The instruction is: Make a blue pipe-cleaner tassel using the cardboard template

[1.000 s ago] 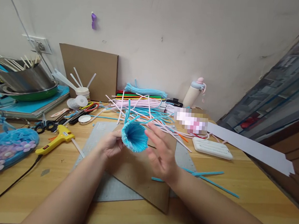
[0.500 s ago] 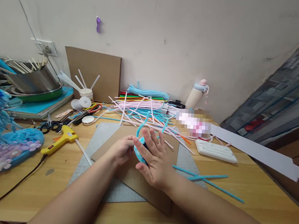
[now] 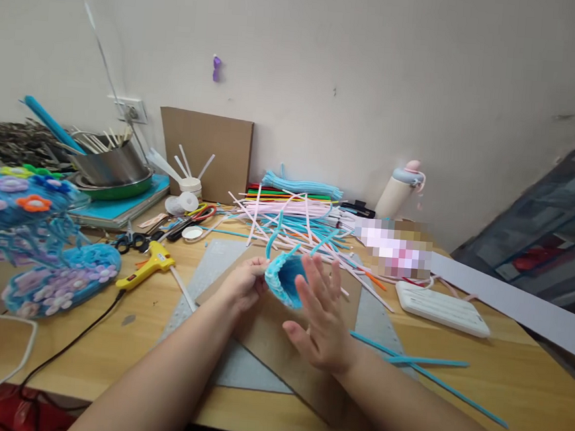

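My left hand pinches the left edge of a light-blue fuzzy pipe-cleaner piece. The piece is cup-shaped, with a hollow facing me and loose stem ends sticking up from its rim. My right hand, fingers stretched and spread, is at the right side of the piece and hides part of it. Whether its fingertips touch the piece I cannot tell. Beneath both hands lies a brown cardboard sheet on a grey cutting mat.
Pink and blue pipe cleaners are heaped behind the hands. Two blue stems cross at the right. A yellow glue gun and a flower-covered blue craft piece lie left. A white power strip and a bottle stand right.
My right hand has drawn back to the right, off the front of the blue piece, so its hollow now shows. My left hand keeps its hold. The whole view has shifted left.
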`<state>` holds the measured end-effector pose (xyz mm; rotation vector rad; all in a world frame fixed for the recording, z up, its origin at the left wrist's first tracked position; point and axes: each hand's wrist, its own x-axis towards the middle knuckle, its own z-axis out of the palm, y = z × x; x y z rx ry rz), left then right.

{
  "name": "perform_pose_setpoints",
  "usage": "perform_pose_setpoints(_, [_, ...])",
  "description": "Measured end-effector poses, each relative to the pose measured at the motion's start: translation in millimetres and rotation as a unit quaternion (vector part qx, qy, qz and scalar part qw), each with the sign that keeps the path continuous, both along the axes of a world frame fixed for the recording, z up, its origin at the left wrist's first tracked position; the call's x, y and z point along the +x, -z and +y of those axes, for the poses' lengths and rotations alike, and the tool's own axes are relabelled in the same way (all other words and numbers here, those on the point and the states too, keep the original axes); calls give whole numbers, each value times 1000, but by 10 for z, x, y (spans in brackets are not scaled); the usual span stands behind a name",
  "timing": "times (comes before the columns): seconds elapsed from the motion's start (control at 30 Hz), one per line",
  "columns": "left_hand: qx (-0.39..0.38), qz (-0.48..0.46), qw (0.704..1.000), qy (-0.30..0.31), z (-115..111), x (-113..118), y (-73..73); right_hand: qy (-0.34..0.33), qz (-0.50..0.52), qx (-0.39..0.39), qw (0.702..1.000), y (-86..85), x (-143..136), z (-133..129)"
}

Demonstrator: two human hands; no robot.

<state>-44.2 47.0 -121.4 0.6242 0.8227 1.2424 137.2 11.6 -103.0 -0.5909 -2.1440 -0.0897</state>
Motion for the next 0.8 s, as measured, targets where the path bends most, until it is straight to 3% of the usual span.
perform_pose_setpoints(0.13, [-3,3,999,-39,65,-142,-26,0,48,-2,999,52,8,-69])
perform_pose_setpoints(0.43, [-26,-5,998,-58,130,-191,58,34,-40,-72,996,171,-98,2])
perform_pose_setpoints(0.6, [-22,11,997,-67,120,-187,27,-22,-91,-98,991,169,-84,64])
perform_pose_setpoints(0.8, [14,39,992,-118,95,-168,2,-37,-26,-155,987,221,-100,98])
